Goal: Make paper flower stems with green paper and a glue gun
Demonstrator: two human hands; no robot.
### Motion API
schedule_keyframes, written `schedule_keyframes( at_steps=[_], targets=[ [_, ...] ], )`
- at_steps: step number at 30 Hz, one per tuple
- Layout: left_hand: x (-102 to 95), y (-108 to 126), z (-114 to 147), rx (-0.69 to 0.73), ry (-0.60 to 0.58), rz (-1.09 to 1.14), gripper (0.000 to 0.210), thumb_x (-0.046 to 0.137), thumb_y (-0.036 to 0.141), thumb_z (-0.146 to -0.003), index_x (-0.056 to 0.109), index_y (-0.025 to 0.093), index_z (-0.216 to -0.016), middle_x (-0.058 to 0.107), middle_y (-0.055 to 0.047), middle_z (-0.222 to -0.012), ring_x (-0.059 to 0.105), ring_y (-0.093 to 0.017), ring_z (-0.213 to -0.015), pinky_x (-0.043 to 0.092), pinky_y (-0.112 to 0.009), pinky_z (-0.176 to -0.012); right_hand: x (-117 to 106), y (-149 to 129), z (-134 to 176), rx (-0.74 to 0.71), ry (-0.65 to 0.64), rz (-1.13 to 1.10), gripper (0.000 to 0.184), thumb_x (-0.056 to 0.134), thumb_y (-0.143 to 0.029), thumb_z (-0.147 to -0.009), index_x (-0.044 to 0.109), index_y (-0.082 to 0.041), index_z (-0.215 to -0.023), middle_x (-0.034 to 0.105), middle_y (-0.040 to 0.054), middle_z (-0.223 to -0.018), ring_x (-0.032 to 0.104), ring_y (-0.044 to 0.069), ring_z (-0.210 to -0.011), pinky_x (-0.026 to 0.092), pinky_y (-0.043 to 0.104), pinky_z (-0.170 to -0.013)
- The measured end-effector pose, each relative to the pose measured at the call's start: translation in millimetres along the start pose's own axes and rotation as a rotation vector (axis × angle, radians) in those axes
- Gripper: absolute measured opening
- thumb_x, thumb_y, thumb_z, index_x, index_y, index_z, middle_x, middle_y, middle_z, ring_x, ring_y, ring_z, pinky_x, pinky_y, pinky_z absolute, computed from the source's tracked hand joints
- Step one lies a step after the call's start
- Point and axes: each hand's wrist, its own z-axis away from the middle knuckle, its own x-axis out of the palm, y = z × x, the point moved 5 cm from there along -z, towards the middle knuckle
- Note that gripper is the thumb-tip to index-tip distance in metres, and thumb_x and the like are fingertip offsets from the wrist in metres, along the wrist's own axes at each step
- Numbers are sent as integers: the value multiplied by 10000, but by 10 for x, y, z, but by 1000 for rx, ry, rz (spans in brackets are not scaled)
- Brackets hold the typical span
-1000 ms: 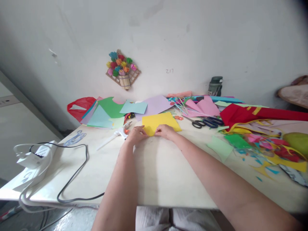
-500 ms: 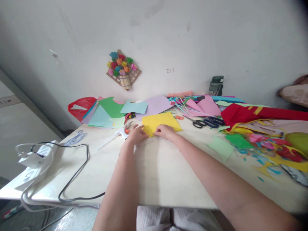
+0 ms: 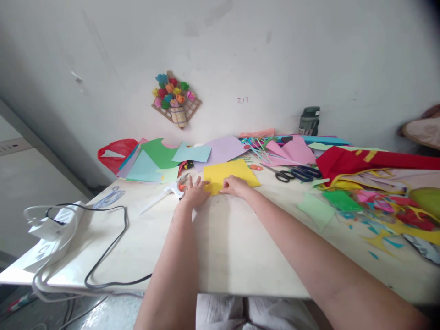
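A yellow sheet of paper (image 3: 233,173) lies on the table in front of me. My left hand (image 3: 196,192) is at its near left corner, fingers spread, its edge touching the paper. At the near edge, my right hand (image 3: 235,187) is closed, with its fingertips pinched on the paper. Part of that edge is hidden under the fingers. Just beyond and left of my left hand lies a white glue gun (image 3: 172,189) with an orange trigger, partly covered by the fingers.
Coloured sheets (image 3: 158,153) lie along the back. Two pairs of scissors (image 3: 284,176) are right of the yellow paper. Paper scraps (image 3: 378,233) and a red cloth (image 3: 364,161) spread on the right. A power strip (image 3: 57,233) and black cable (image 3: 125,220) occupy the left.
My left hand's fingers have lifted and spread a little at the paper's corner. My right hand stays almost where it was, and the yellow paper lies in the same place.
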Motion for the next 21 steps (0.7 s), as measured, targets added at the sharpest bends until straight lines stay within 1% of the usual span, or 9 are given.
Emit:
schedule_keyframes(
  at_steps=[3, 6, 8, 10, 12, 14, 16, 18, 21],
  targets=[
    [15, -9, -4, -38, -20, -118, 568, 457, 371, -721, 337, 302, -1272, 126, -13, -1428, -179, -311, -1249, 79, -538, -989, -16, -12, 21, -6, 9, 18, 291, 558, -501, -656, 601, -240, -777, 566, 14, -914, 537, 125, -713, 332, 216, -547],
    [14, -21, 8, -76, -46, -243, 558, 418, 337, -747, 305, 318, -1294, 85, 3, -1433, -180, -307, -1247, 33, -516, -1003, -18, -15, 30, -16, 18, 23, 305, 542, -522, -665, 598, -243, -775, 558, 15, -913, 541, 129, -717, 344, 222, -561],
    [-13, -29, 28, -80, -54, -293, 568, 424, 298, -742, 299, 332, -1294, 76, 13, -1433, -176, -302, -1250, 14, -512, -1005, -14, -14, 31, -19, 18, 22, 311, 541, -529, -665, 597, -244, -776, 558, 16, -911, 542, 130, -719, 349, 222, -566],
    [-65, -38, 49, -73, -32, -314, 588, 442, 258, -727, 300, 346, -1291, 78, 21, -1433, -179, -298, -1251, 8, -519, -1003, -9, -12, 27, -19, 11, 21, 315, 548, -531, -660, 598, -244, -780, 558, 16, -914, 542, 128, -720, 350, 219, -566],
    [-136, -45, 63, -75, 29, -317, 566, 433, 253, -738, 316, 346, -1283, 99, 22, -1431, -173, -294, -1256, 10, -526, -1002, -2, -11, 19, -19, 3, 19, 321, 550, -537, -655, 599, -247, -783, 559, 14, -919, 540, 127, -725, 348, 216, -563],
    [-198, -34, 66, -85, 123, -309, 505, 388, 310, -777, 334, 333, -1278, 119, 19, -1429, -164, -288, -1262, 18, -521, -1005, 5, -7, 8, -17, 0, 18, 317, 550, -537, -655, 598, -251, -783, 560, 10, -922, 539, 129, -732, 344, 215, -559],
    [-200, 4, 53, -79, 183, -301, 503, 346, 413, -792, 334, 310, -1284, 126, 12, -1428, -170, -283, -1262, 20, -506, -1012, 13, 0, -3, -11, 2, 18, 303, 554, -527, -656, 597, -255, -783, 561, 5, -924, 537, 129, -730, 340, 214, -553],
    [-127, 59, 23, -59, 174, -306, 578, 338, 508, -769, 310, 283, -1301, 128, -5, -1428, -185, -282, -1257, -6, -495, -1015, 23, 8, -11, -6, 7, 16, 290, 562, -515, -653, 597, -255, -778, 563, 2, -921, 536, 125, -716, 336, 213, -545],
    [31, 128, -26, -40, 119, -329, 639, 293, 564, -758, 269, 265, -1321, 123, -26, -1428, -189, -282, -1254, -81, -502, -998, 28, 9, -12, -18, 26, 14, 270, 566, -494, -659, 600, -250, -769, 567, 3, -904, 533, 120, -697, 331, 212, -538]
  ],
)
